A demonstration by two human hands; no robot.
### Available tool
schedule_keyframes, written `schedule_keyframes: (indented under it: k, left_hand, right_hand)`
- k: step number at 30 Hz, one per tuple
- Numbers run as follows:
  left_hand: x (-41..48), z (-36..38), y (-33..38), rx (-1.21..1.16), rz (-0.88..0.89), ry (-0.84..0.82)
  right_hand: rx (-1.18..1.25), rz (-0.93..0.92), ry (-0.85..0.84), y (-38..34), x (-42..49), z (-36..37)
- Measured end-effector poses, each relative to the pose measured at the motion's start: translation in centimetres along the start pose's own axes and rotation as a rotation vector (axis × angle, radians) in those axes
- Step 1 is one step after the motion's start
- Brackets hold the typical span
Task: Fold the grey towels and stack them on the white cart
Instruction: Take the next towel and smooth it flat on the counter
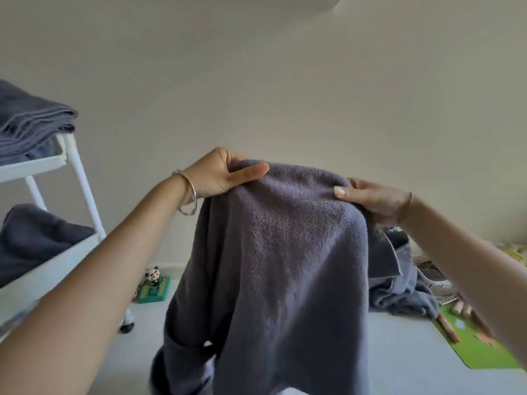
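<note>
Head view showed us both hands raised at mid-frame, holding one grey towel [273, 266] up by its top edge against the pale wall. We noted the left hand [219, 175] pinching the upper left corner, thumb laid flat across the front of the cloth and fingers hidden behind it. The right hand [373, 201] clamped the upper right corner in like fashion, thumb forward. The towel hung down through the centre of the frame to the lower edge, bunched and doubled on its left side, not spread flat.

At the upper left of the frame we recorded the white cart [61, 159], its top shelf already bearing a stack of folded towels [31, 124]; a darker heap [37, 238] lay on the shelf beneath. At mid-right, behind the held cloth, a pile of unfolded towels [399, 292] lay on the floor, near a green mat [473, 343]. A panda toy [152, 277] stood by the cart's leg.

We judged the risks as follows. The two grips sat close together, so the cloth sagged between and below them; a fold made from this hold would likely come out crooked. The lower hem appeared to trail near the floor and could drag or catch underfoot. The cart's stack overhung its shelf edge at the right, and a further towel set carelessly could tip it.
</note>
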State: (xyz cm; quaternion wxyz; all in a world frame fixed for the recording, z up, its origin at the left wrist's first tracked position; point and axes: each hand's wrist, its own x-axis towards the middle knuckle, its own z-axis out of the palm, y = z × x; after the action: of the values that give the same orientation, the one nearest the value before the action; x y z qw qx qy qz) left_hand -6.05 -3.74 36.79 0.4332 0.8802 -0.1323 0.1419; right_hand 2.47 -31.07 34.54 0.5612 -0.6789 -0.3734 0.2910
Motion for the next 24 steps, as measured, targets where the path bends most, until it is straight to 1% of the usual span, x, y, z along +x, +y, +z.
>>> schedule_keyframes:
  k: [2,5,8,11,14,16,18,20,22,24]
  left_hand:
    - [-0.2,1.9,-2.3,-0.019,-0.091,-0.070]
    - [-0.8,6.6,-6.0,0.047,-0.239,-0.170]
    - [-1.1,12.0,-9.8,0.043,-0.343,-0.213]
    - [-1.9,17.1,-13.9,0.054,-0.389,-0.265]
    - [-3.1,20.7,-17.4,0.028,-0.493,-0.300]
    - [-4.1,21.6,-18.9,0.072,-0.531,-0.315]
    - [-5.1,21.7,-20.4,0.132,-0.569,-0.324]
    - [-6.5,21.3,-21.8,0.187,-0.614,-0.319]
    - [-8.1,20.8,-23.2,0.244,-0.656,-0.310]
    - [-9.6,20.3,-24.5,0.285,-0.707,-0.313]
  right_hand:
    - [0.005,0.084,-0.006,2.2,-0.6,0.3]
    - [0.003,0.269,0.000,6.7,-1.7,0.2]
    - [0.019,0.435,0.011,12.1,-2.8,-0.6]
    - [0.034,0.584,0.069,18.0,-4.0,-1.5]
    - [-0.004,0.691,0.190,23.6,-4.6,-2.3]
    - [-0.078,0.713,0.301,26.8,-4.7,-2.7]
    - [-0.220,0.737,0.406,29.5,-4.4,-3.2]
    - [-0.301,0.731,0.463,31.2,-3.5,-3.1]
    - [-0.377,0.675,0.457,31.7,-2.1,-2.3]
    - [-0.425,0.597,0.394,31.8,-0.1,-0.7]
